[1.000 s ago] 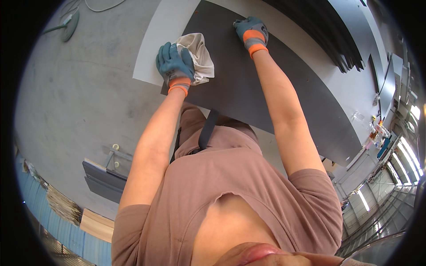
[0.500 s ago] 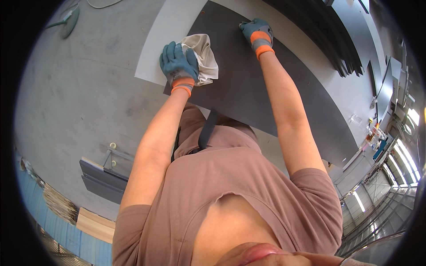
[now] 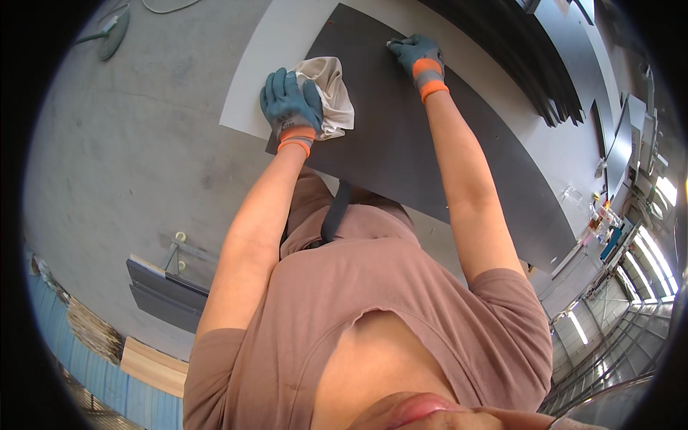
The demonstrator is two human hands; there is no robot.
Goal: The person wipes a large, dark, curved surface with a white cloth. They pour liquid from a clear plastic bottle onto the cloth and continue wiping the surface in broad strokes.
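Note:
A long dark grey panel [image 3: 394,143] lies across a white tabletop in front of me. My left hand [image 3: 290,100], in a teal and grey glove with an orange cuff, rests near the panel's left end with its fingers stretched out. Its thumb lies over a crumpled off-white cloth [image 3: 331,97] spread on the panel. Close to the panel's far edge, my right hand [image 3: 418,56] wears a matching glove, its fingers closed. A small pale bit shows at those fingertips, too small to name.
Several dark panels [image 3: 523,50] are stacked at the far right of the white table [image 3: 247,93]. Clear bottles [image 3: 572,193] and small items stand beyond the right end. At lower left, dark boards [image 3: 165,290] lie on a wheeled rack, with wood-coloured boards [image 3: 152,367] behind.
My right hand has shifted slightly toward me and to the right, still closed. The left hand and the cloth have stayed nearly in place.

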